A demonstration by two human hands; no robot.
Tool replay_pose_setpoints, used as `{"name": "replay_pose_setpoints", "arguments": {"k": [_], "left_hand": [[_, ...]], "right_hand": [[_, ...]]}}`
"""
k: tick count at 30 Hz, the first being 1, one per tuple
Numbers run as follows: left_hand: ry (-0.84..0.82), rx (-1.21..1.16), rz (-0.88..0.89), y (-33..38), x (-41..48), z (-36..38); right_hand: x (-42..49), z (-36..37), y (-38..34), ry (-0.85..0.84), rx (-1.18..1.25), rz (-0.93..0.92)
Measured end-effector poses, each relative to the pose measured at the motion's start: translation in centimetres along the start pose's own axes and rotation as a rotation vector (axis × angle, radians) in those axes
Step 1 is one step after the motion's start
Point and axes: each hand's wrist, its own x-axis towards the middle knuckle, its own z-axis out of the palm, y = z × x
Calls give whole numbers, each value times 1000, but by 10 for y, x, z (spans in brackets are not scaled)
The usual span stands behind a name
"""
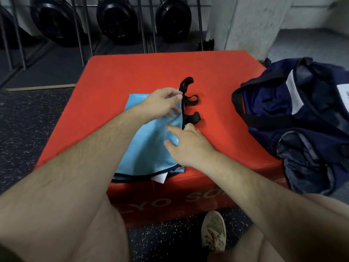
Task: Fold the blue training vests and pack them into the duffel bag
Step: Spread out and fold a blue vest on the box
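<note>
The vest [151, 148] is lying flat on the red box [132, 72], directly in front of the person and under both hands. Its long axis is running from the near edge of the box away from the person, leaning a little to the right. The black straps [190, 100] are sticking out from its right edge, at the far end.

The left hand [162, 104] is reaching over the far part of the vest. Its fingers are curling at the black-trimmed right edge and seem to be pinching it there, though the blur is making this hard to confirm. The right hand [188, 148] is resting lower on the same edge with its fingers rather straight and spread, pressing the cloth down and not gripping it.

The duffel bag [302, 114] is sitting to the right, at the right side of the box and well apart from the vest — so the packing move is going to the right. The right hand is lying nearer to the bag than the left hand. The top of the bag seems to be gaping upward, but I cannot tell how wide.

My judgement: the folding is nearly finishing, and the straps are asking to be tucked in first — loose, they could be catching on the bag.
</note>
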Motion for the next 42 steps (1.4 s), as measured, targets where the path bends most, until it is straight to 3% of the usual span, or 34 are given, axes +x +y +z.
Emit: {"name": "replay_pose_setpoints", "arguments": {"k": [2,5,8,11,13,16,23,27,29,32,37,42], "left_hand": [[90,-13,19,0,-1,-4],[211,252,24,-8,-3,-10],[186,619,33,-33,-3,-21],[86,905,-13,-55,-3,-32],[48,920,-85,-63,-3,-36],[32,954,-150,-71,-2,-37],[151,953,-251,-74,-6,-38],[246,1021,-122,-76,-6,-49],[248,1004,-57,-79,0,-56],[200,912,-63,-81,12,-65],[111,933,-159,-91,15,-67],[136,963,-238,-91,14,-66]], "right_hand": [[10,-1,-3,12,-63,1],[21,-5,-5,26,-89,121],[24,-6,-9,48,-138,243],[30,-4,-14,218,-267,93],[43,-2,-17,266,-321,-57],[80,-3,-18,185,-364,-165],[145,10,1,68,-274,-34],[152,13,-19,161,-459,-26],[154,15,-31,227,-556,-119],[163,25,-32,219,-514,-246],[177,21,-15,120,-336,-49],[174,21,-16,90,-326,-58]]}}
